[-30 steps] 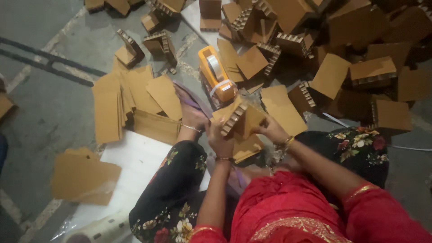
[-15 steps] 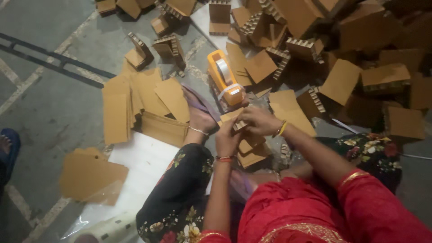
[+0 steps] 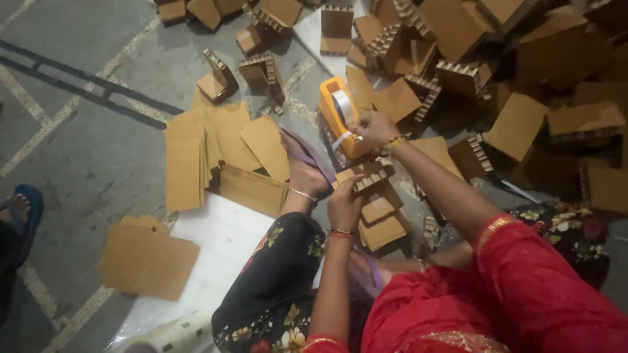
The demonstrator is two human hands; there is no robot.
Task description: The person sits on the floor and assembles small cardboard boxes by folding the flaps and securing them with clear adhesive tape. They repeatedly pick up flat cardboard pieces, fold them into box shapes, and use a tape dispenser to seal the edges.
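Head view, looking down on a grey concrete floor (image 3: pixel 85 150) crossed by pale painted lines and one dark strip. A white sheet (image 3: pixel 216 242) lies under the seated person's knee. Flat cardboard panels (image 3: pixel 203 157) sit stacked and fanned to the left; a separate brown sheet (image 3: pixel 147 258) lies nearer the bottom left. Upper right is a heap of assembled cardboard boxes (image 3: pixel 497 72), many with notched, toothed edges. A blue sandal (image 3: pixel 23 209) of another person shows at the far left edge.

Left hand (image 3: pixel 343 202), arm reaching forward from the body, grips a small notched cardboard piece (image 3: pixel 366 178), held above a short stack of cardboard pieces (image 3: pixel 383 225) just beside the bare foot. Right hand (image 3: pixel 373 127) stretches further out, fingers pinched on the white tape end at the orange tape dispenser (image 3: pixel 337 114), which stands on the floor just beyond the held cardboard piece. Right wrist bangle visible; sleeve is red.
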